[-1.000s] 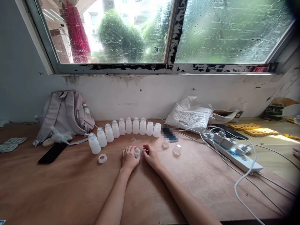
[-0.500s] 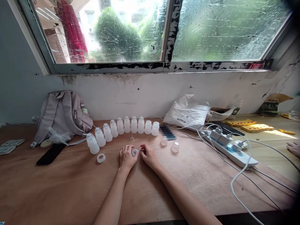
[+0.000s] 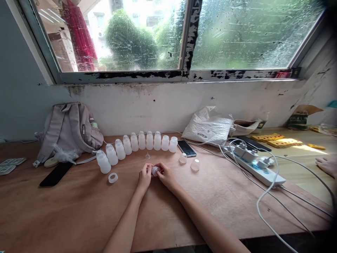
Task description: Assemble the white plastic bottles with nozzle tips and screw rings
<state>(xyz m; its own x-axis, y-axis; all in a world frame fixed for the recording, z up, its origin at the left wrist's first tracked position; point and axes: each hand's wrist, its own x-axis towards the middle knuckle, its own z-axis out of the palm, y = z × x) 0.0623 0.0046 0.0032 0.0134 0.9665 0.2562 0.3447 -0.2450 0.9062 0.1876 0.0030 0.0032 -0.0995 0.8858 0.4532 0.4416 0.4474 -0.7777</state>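
Observation:
My left hand (image 3: 145, 176) and my right hand (image 3: 165, 175) meet over the table, fingers closed around a small translucent bottle collar ring (image 3: 155, 171). It is tilted between them, and the fingertips cover part of it. Just beyond my hands a clear teat (image 3: 147, 155) stands on the table. A loose white ring (image 3: 113, 178) lies to the left. On the right are a clear cap (image 3: 195, 165) and a small clear round part (image 3: 182, 159). Behind runs a curved row of several frosted small baby bottles (image 3: 120, 149); the two at its right end look shorter, without domed tops.
A phone (image 3: 186, 148) lies right of the bottles, a black phone (image 3: 56, 174) at left near a grey backpack (image 3: 71, 126). A power strip (image 3: 259, 172) with trailing cables occupies the right, beside a silver bag (image 3: 207, 126). Another person's hand (image 3: 326, 166) rests at the far right.
The collar ring, held near the tabletop before, is now tipped up between both hands. My right hand has closed onto it, and my left fingers have shifted to its side.

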